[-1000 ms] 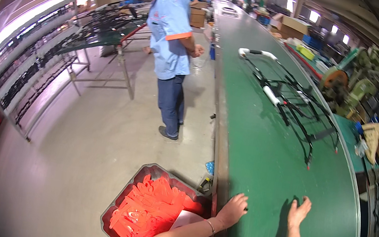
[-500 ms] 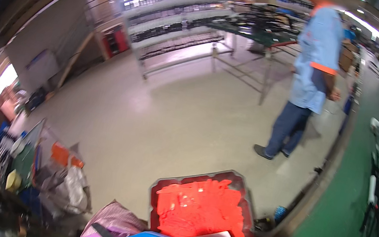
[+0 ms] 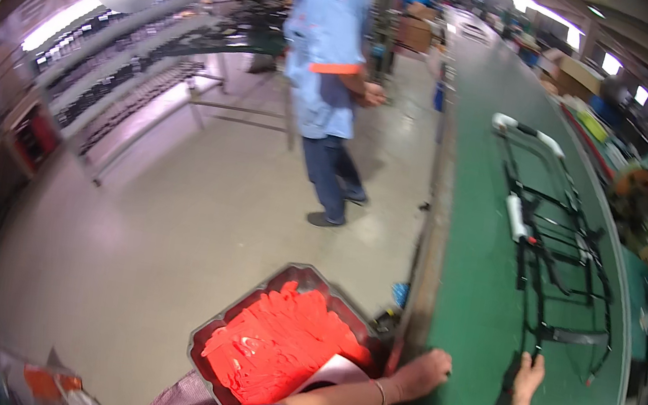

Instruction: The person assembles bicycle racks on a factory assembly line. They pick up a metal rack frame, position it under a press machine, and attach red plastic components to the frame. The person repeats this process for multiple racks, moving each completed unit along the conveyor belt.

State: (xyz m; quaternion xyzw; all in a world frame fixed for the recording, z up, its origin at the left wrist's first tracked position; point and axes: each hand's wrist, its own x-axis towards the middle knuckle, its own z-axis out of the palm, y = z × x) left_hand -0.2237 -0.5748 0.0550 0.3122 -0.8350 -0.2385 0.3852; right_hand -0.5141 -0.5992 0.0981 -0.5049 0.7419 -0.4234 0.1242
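Observation:
A black tubular metal frame (image 3: 556, 278) with crossbars and white sleeves lies lengthwise on a green conveyor belt (image 3: 473, 252). My right hand (image 3: 528, 377) has its fingers closed round the near end of one of the frame's tubes. To the left, over the belt's near left edge, my left hand (image 3: 426, 373) is curled closed. Something small and dark shows at its fingers, too small to name. Below my left arm stands a dark bin (image 3: 208, 332) heaped with flat red-orange pieces (image 3: 281, 340).
A person in a light blue shirt (image 3: 334, 43) stands on the floor left of the belt. Behind are racks (image 3: 118, 81) of dark parts. Boxes and mixed goods (image 3: 635, 188) line the belt's right side. A pinkish woven sack (image 3: 182, 402) lies beside the bin.
The view has swung right, bringing the belt and frame further in. My left hand, stretched out flat before, has closed. My right hand now shows fully at the frame's near end.

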